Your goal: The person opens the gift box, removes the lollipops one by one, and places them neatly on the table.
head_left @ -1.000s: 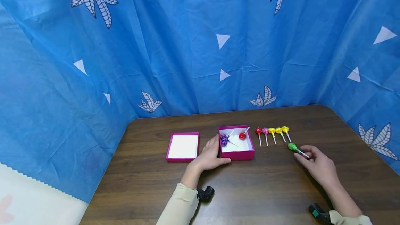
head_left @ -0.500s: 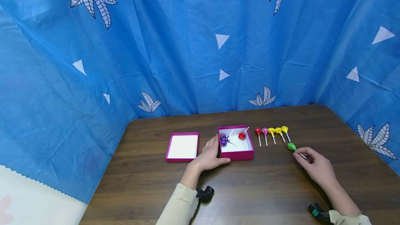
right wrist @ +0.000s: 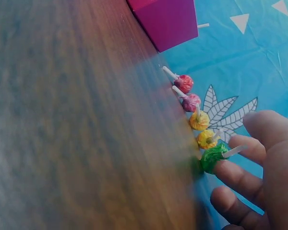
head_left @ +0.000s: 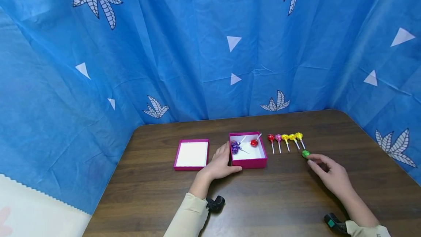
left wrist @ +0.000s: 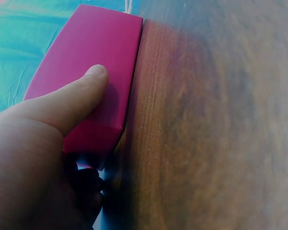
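Observation:
In the head view my left hand (head_left: 219, 164) rests along the left side of an open magenta box (head_left: 249, 163), its thumb lying against the front wall, as the left wrist view also shows. Inside the box are purple lollipops (head_left: 235, 147) and a red lollipop (head_left: 254, 142). My right hand (head_left: 330, 173) is at a green lollipop (head_left: 306, 154) on the right. Its fingers cover the stick in the head view. The right wrist view shows the green lollipop's stick (right wrist: 235, 151) beside my fingers, with the thumb held apart from it.
A row of lollipops lies right of the box: a red one (head_left: 271, 138), a pink one (head_left: 278, 138) and yellow ones (head_left: 292, 138). Left of the box is a magenta-rimmed lid (head_left: 192, 153), white side up. Behind the brown table (head_left: 158, 193) hangs a blue curtain (head_left: 197, 46).
My right fingers have moved slightly left along the green lollipop, from its stick toward the candy, and now hide the stick in the head view. My left hand stays against the box.

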Available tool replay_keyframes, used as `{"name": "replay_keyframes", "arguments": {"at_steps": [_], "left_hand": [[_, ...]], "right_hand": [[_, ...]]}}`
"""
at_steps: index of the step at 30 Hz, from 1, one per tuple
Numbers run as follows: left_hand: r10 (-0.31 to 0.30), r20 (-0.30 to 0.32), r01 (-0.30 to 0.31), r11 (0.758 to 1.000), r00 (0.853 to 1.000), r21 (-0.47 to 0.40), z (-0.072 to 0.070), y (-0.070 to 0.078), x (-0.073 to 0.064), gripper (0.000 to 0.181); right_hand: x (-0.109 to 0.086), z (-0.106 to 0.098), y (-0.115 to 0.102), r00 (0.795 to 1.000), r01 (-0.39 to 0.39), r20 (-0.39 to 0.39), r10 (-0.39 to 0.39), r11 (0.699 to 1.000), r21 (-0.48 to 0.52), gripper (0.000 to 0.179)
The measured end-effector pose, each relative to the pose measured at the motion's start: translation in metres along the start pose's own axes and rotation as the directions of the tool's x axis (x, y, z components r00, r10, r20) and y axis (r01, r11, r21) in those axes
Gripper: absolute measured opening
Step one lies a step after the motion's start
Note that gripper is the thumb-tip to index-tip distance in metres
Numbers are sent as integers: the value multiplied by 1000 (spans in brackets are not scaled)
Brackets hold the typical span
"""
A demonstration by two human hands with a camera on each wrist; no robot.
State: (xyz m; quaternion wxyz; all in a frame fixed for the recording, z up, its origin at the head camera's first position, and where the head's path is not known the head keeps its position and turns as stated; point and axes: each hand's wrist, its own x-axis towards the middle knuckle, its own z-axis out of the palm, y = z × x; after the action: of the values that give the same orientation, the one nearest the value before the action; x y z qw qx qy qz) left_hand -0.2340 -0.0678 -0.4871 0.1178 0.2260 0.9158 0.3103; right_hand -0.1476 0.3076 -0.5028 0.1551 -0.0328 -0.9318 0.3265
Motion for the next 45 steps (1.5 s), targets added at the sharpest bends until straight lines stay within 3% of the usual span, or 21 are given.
{"name": "replay_keyframes", "arguments": {"at_steps": [11, 18, 24, 28, 33, 39, 45], "left_hand": [[6, 11, -6, 1000, 1000, -1, -1, 0, 0, 108], [8, 4, -8, 1000, 1000, 6, -2, -1, 0, 108], [6, 9, -6, 1000, 1000, 4, 0, -2, 0, 110], [3, 10, -3, 1000, 1000, 3, -2, -2, 0, 109], [7, 6, -7, 1000, 1000, 1, -2, -2, 0, 108], [10, 1, -10, 1000, 1000, 1, 0, -2, 0, 109], [7, -1, -7, 1000, 1000, 2, 0, -2, 0, 109]], "right_hand": [[2, -5, -1, 996, -6, -93, 5, 1000, -10, 40], [17, -20, -18, 984, 109, -141, -108, 994, 2, 31], [38, -29, -42, 992, 127, -24, -125, 988, 91, 29], [57, -27, -60, 992, 66, 92, -82, 983, 170, 36], [76, -12, -79, 976, -39, 216, -15, 969, 245, 44], [87, 18, -93, 962, -93, 273, 9, 951, 295, 43], [92, 41, -103, 961, -117, 276, 26, 940, 320, 38]]}}
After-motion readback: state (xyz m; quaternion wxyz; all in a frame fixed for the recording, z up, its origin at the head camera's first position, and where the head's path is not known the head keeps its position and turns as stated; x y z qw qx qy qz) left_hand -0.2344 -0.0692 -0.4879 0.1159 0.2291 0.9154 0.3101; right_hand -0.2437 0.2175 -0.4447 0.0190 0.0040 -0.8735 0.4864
